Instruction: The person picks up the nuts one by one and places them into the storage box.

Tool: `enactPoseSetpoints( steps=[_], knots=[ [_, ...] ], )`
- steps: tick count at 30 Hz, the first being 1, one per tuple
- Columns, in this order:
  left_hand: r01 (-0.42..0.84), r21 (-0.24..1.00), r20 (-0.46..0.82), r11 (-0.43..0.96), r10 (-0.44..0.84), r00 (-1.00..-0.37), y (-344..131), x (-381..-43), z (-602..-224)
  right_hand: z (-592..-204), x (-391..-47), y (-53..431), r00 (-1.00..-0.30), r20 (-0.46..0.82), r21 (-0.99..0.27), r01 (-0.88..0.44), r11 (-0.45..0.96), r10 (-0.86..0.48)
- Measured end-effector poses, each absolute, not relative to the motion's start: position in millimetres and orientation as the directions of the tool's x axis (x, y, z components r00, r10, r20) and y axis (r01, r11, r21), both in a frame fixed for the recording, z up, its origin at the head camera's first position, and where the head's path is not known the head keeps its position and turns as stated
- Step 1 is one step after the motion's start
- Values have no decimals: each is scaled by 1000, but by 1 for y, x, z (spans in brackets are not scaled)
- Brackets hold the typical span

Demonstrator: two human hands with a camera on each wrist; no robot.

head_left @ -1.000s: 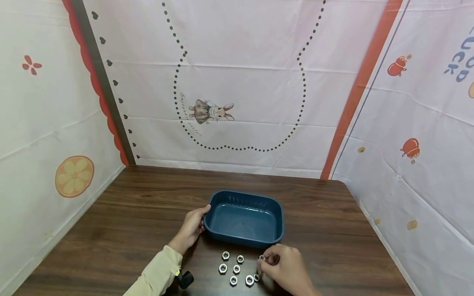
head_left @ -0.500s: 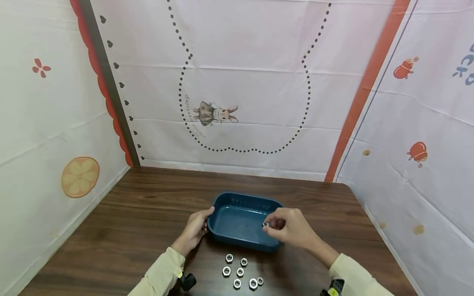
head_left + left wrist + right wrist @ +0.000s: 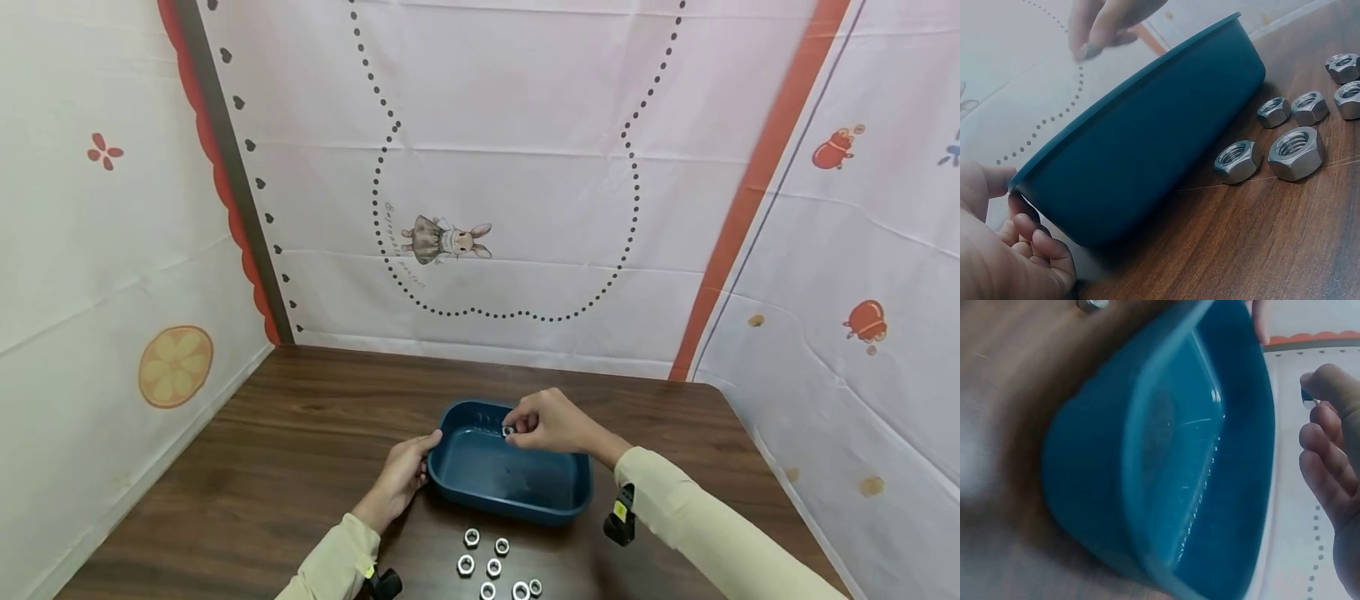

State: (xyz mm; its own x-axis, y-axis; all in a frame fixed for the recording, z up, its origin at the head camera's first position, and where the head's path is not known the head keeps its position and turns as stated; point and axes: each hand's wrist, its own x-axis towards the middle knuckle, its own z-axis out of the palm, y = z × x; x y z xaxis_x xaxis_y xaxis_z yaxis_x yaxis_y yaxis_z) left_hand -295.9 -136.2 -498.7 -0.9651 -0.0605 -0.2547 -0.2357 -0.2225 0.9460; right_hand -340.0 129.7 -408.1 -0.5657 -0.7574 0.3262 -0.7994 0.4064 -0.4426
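Head view, lower centre: I saw the left hand gripping the blue tray, the right hand pinching a hex nut between fingers above it.

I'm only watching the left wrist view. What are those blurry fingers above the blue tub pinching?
Observer: The head view shows it: the right hand pinches a metal nut.

Visitor: I count six loose nuts on the table. Is that all of them?

Observer: No, the head view shows seven lying there, besides the one in the hand.

Visitor: And what is the person wearing on the arms? I just see bare hands.

Observer: Pale yellow long sleeves, visible from the head view.
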Motion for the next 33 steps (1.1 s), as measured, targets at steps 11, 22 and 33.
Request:
enactPoseSetpoints(
  steps=[11, 22, 33],
  knots=[
    [-226, 948, -241, -223, -44, -969, -134, -296, -499, -427, -380, 104, -519, 233, -440, -810, 386, -822],
    [-240, 943, -245, -232, 7, -970, -140, -292, -495, -444, -393, 81, -497, 130, -453, -800, 394, -858],
    [-240, 946, -244, -220, 9, -970, -138, -287, -487, -450, -393, 70, -509, 34, -389, -800, 458, -860]
  ],
)
